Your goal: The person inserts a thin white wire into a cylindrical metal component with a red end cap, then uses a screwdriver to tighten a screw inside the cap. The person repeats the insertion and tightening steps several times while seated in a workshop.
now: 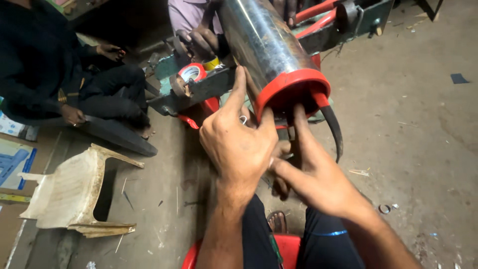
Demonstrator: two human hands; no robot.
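Hands at cylinder end | left hand (pixel 239 144) presses red end cap (pixel 294 89) on shiny steel cylinder (pixel 259 35), fingers spread | right hand (pixel 313 174) fingertips inside cap, beside black hose (pixel 333 129) | risk: cap slips, pinching fingers.

The cylinder (pixel 259 37) is shiny silver metal with a bright red end cap (pixel 294 87); a black hose (pixel 333 129) curves from it. The tape rolls are red (pixel 193 72) and yellow (pixel 211 63). The frame (pixel 199 89) is dull grey-green, the floor (pixel 413 139) grey-brown, the broken chair (pixel 69 192) dirty cream, and the stool (pixel 289 246) red.
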